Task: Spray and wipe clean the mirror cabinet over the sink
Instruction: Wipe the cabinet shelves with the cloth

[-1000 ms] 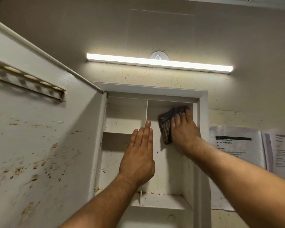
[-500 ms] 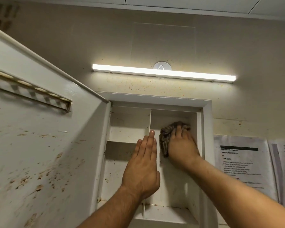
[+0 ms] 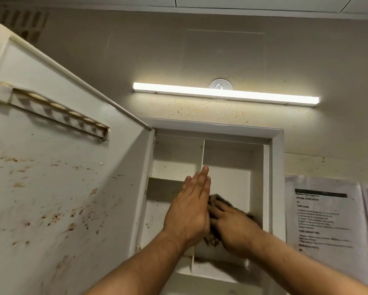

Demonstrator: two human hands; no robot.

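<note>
On the left of the frame the cabinet door [image 3: 62,188] hangs open, its inner face speckled with brown stains not yet wiped. At the centre the left hand [image 3: 189,213] lies flat against the upright divider [image 3: 203,154], fingers straight and pressed together. Touching it on the right, the right hand [image 3: 232,226] presses a dark cloth [image 3: 218,201], fingers flat and slightly spread, onto the back wall low in the right compartment of the cabinet [image 3: 276,167]. This looks like the wiping step. The next move likely calls for sweeping down to the grimy bottom shelf [image 3: 217,271].
</note>
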